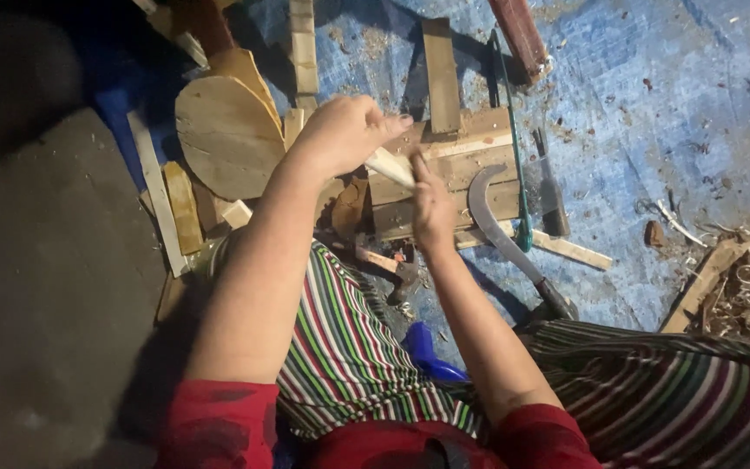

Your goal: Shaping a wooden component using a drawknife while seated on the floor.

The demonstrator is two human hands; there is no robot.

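Your left hand [345,132] closes around a pale, smooth wooden stick [390,165], near the centre of the view. Your right hand [431,207], at 5 o'clock of it, touches the stick with flat fingers. A curved steel sickle [490,217] lies at 3 o'clock on rough planks [466,161].
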